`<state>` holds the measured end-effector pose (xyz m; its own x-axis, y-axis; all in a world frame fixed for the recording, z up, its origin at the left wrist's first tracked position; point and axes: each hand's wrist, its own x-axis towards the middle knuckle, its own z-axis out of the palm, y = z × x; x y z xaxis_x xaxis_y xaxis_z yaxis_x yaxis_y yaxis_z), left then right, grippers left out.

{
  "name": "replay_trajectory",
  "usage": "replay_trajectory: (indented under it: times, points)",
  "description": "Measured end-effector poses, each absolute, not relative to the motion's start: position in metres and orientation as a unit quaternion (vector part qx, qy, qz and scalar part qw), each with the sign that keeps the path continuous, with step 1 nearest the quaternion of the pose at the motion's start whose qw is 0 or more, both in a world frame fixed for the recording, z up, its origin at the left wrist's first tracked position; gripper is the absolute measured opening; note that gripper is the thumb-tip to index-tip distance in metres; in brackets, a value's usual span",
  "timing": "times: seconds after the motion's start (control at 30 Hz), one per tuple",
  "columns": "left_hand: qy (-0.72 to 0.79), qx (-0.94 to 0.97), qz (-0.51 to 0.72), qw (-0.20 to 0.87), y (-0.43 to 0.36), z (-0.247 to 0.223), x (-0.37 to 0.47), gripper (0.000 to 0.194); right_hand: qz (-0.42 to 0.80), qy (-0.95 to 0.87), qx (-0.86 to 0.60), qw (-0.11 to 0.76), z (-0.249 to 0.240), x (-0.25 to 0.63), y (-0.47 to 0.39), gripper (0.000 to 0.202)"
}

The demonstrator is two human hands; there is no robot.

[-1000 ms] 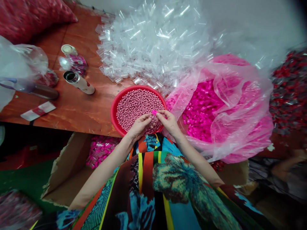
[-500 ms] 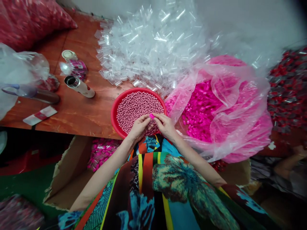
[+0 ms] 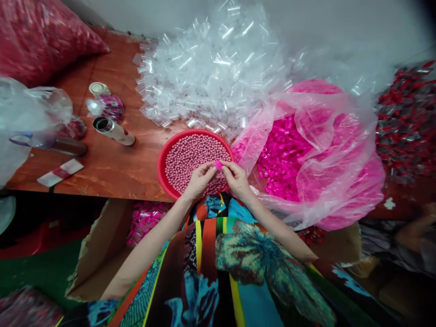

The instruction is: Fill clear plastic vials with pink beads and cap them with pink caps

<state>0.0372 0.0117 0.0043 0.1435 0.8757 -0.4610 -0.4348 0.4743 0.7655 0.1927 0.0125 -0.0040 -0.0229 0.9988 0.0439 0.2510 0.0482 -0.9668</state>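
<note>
Pinched at the fingertips of the right hand (image 3: 237, 178), over the near right part of a round red plastic bowl (image 3: 161, 160): a small bright-magenta plastic piece (image 3: 218, 165). Right thumb and forefinger clamped on it. Left hand (image 3: 199, 181) just beside, thumb and fingers drawn together, almost meeting the right fingertips; impossible to tell about any thin, clear thing between them. Below and beyond the fingers, small round dusty-pink beads (image 3: 194, 154) filling the bowl. To the right of the fingers, a crumpled translucent pink plastic bag (image 3: 344, 181), open around loose magenta pieces (image 3: 284, 154). Beyond the fingers, past the far rim, a heap of short clear plastic tubes (image 3: 211, 77).

Likeliest mishap, in judgement: loss of the magenta piece among the beads directly underneath, from so narrow a pinch on something so small. Also possible: a tipped bowl and scattered beads, from a wrist leaning on the near rim, so close to the front edge of the reddish-brown wooden table (image 3: 136, 184). Less likely: loose pieces spilling leftward into the beads, from a right forearm snagging the bag's slack film.
</note>
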Motion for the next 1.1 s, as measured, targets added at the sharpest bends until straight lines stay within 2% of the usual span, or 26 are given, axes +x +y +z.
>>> replay_trajectory:
  times: [0.23,0.4,0.53,0.63,0.73,0.9,1.0,1.1]
  points:
    - [0.483,0.294,0.459,0.686,0.013,0.025,0.042,0.043,0.338,-0.694,-0.487,0.409,0.021,0.202,0.022,0.028]
    - [0.477,0.263,0.449,0.708,0.022,0.033,0.038,0.043,0.343,-0.735,-0.461,0.360,0.031,0.205,0.023,0.034]
    - [0.460,0.217,0.437,0.742,0.029,0.030,0.031,0.041,0.441,-0.629,-0.488,0.414,0.021,0.201,0.017,0.038]
    - [0.478,0.266,0.436,0.715,0.027,0.030,0.028,0.036,0.544,-0.479,-0.501,0.473,0.011,0.200,0.016,0.046]
    - [0.499,0.326,0.423,0.683,0.023,0.030,0.027,0.034,0.567,-0.397,-0.518,0.502,0.007,0.199,0.019,0.048]
    - [0.510,0.315,0.425,0.678,0.018,0.028,0.035,0.034,0.485,-0.532,-0.543,0.432,0.017,0.197,0.017,0.028]
    - [0.498,0.273,0.442,0.694,0.015,0.025,0.041,0.036,0.408,-0.619,-0.539,0.400,0.021,0.196,0.013,0.033]
    - [0.482,0.227,0.446,0.719,0.012,0.021,0.045,0.040,0.385,-0.653,-0.542,0.363,0.022,0.197,0.012,0.040]
